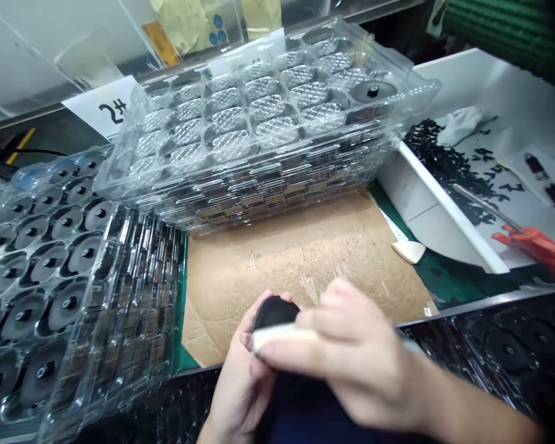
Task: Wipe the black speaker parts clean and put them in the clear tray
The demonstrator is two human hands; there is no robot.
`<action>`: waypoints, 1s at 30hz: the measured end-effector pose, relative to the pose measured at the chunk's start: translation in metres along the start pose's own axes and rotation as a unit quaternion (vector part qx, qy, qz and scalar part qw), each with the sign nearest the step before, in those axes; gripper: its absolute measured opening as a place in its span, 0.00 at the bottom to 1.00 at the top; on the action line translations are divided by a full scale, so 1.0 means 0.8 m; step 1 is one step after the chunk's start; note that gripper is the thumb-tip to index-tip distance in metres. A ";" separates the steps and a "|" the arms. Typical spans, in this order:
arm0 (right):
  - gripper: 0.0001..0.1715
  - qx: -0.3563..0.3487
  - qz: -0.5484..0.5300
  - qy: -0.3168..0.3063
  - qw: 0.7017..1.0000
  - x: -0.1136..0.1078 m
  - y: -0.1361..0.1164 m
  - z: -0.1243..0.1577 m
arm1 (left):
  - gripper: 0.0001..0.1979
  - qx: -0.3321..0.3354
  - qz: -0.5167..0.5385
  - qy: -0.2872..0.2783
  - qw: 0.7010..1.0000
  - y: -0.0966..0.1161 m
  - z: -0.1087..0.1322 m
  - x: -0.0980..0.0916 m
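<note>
A black disc-shaped part (274, 310) is gripped in the curled left hand (244, 376) in front of the near edge of a cardboard sheet (277, 246), while a pale strip (277, 335), blurred and of unclear kind, is pinched in the right hand (365, 351) and held across the disc. The cardboard is flanked by stacked clear plastic trays (234, 148) behind, trays of black discs (46, 262) on the left, and a white bin (448, 203) on the right, in which small black pieces (448, 157) are heaped.

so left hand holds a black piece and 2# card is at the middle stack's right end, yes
Wrong end: the head view shows the 2# card at the left of the middle stack. The left hand holds the black piece.
</note>
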State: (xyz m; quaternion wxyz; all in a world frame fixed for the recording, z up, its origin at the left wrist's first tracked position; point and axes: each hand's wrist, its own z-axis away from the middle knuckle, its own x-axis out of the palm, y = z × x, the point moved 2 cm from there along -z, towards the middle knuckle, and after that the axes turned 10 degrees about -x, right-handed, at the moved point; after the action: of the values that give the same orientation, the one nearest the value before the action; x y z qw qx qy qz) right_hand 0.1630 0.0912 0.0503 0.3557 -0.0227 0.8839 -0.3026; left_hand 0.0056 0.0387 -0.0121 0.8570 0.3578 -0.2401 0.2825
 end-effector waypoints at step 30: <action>0.14 0.022 -0.079 0.058 0.995 0.052 -0.010 -0.018 | 0.24 0.073 0.060 0.004 0.996 0.000 -0.009 -0.012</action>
State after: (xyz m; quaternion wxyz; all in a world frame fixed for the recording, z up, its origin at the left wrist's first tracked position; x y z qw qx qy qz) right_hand 0.1211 0.0814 0.0372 0.2795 -0.0673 0.8915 -0.3501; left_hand 0.0000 0.0411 -0.0228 0.8111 0.4028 -0.2363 0.3521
